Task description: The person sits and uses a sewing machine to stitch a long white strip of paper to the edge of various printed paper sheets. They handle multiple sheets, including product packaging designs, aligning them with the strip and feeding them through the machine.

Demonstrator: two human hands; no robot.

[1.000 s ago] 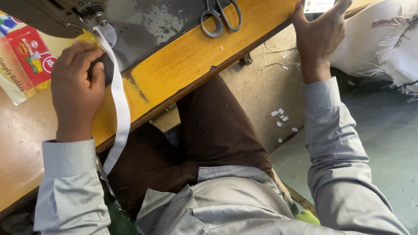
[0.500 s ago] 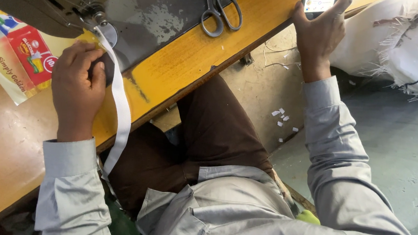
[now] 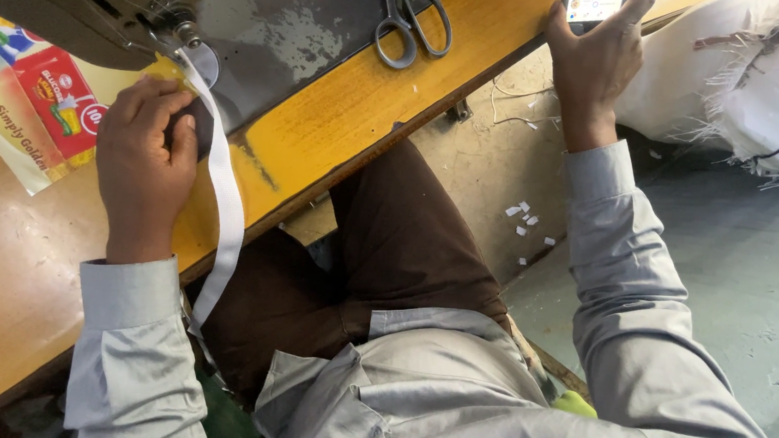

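My left hand lies on the yellow wooden table, fingers curled over a small dark piece beside a white strap. The strap runs from under the sewing machine's presser foot down over the table edge to my lap. My right hand is raised at the table's far right and holds a phone with a lit screen, thumb along its edge.
Scissors lie on the grey machine bed. A colourful printed sheet lies at the left. White woven sacks are piled on the floor at the right, with small white scraps on the concrete.
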